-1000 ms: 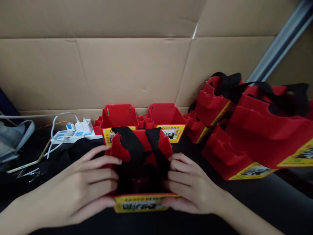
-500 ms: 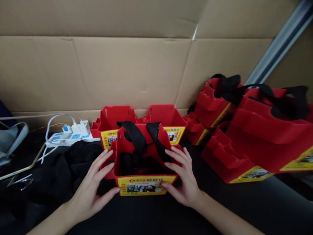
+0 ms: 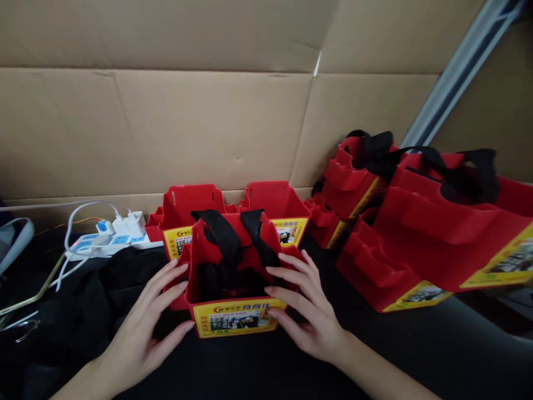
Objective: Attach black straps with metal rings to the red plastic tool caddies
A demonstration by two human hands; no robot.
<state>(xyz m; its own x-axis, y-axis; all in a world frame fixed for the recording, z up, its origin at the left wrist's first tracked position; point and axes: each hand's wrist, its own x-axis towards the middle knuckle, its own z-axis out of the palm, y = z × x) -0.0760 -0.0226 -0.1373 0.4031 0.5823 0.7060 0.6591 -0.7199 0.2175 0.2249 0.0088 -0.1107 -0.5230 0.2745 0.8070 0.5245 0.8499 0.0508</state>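
A small red pouch (image 3: 200, 261) with a yellow printed label and two black straps across its mouth stands on the dark table in front of me. My left hand (image 3: 144, 328) cups its left side, fingers spread and curved against it. My right hand (image 3: 306, 311) cups its right side, fingers spread, with the thumb near the yellow label. Both hands touch the pouch from the sides without wrapping round it.
Two more red pouches (image 3: 189, 208) stand right behind it against a cardboard wall (image 3: 208, 122). A heap of red pouches with black straps (image 3: 416, 222) lies at the right. A white power strip with plugs (image 3: 112, 236) and black cloth (image 3: 95, 289) are at the left.
The pouch has gone from close under my hands to standing farther out on the table. My fingers have loosened from a tight grip to a spread hold on its sides.
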